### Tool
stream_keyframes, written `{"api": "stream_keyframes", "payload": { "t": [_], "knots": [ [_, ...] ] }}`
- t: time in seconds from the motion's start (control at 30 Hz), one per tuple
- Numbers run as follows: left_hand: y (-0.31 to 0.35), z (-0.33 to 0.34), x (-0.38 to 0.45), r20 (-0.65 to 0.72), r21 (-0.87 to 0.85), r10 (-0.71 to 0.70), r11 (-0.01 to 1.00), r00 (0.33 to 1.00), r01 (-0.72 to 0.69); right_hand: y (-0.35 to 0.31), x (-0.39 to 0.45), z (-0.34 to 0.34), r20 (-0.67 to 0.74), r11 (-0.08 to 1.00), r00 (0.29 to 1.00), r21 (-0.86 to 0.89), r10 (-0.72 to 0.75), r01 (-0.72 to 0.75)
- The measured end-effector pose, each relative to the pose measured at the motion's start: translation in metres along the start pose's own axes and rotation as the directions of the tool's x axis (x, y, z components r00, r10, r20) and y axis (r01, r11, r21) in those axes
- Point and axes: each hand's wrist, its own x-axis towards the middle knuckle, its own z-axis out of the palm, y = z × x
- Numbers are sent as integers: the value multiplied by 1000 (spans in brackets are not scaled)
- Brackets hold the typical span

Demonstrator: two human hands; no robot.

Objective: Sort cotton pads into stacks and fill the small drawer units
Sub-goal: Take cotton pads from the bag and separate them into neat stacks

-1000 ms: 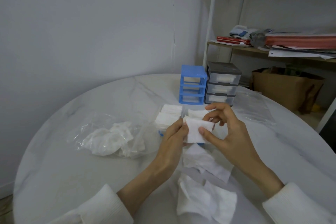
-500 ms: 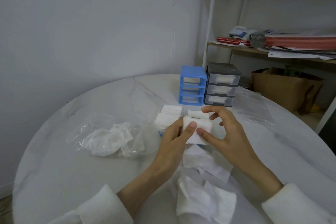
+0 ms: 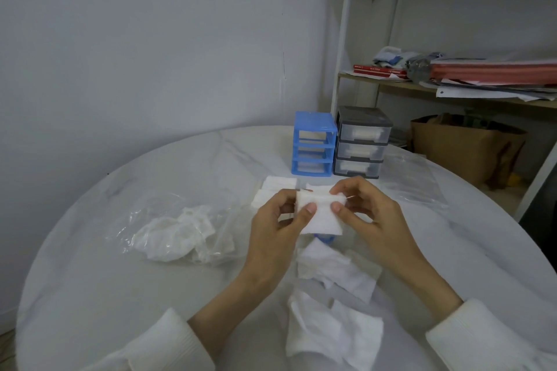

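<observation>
Cotton pads [image 3: 321, 214] sit pinched between both hands [image 3: 325, 211] at frame centre, being squared. Next, probably, the neat stacks [image 3: 271, 191] above.

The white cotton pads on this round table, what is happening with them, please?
A person is sorting them. Both hands, the left hand and the right hand, pinch a small stack of square white cotton pads above the round white marble table. Neat pad stacks lie behind the hands, and loose crumpled pads lie nearer the person. The blue plastic drawer unit and the grey plastic drawer unit stand side by side at the far edge, and their drawers already show white pads inside.
</observation>
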Motion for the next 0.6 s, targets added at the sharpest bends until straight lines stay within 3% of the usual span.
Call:
{"api": "stream_keyframes", "payload": {
  "t": [0.27,0.37,0.47,0.6],
  "knots": [
    [-6,5,5,-24,70,11,998,1000,-9,6,6,-16,-126,998,991,-30,52,-56],
    [-3,12,3,87,149,42,987,995,-55,10,9,-26,-230,993,970,-72,79,-97],
    [-4,16,1,251,316,136,924,958,-214,17,12,-39,-304,975,946,-145,117,-167],
    [-6,26,4,395,446,228,799,890,-403,31,11,-49,-278,924,937,-254,212,-285]
  ]
}}
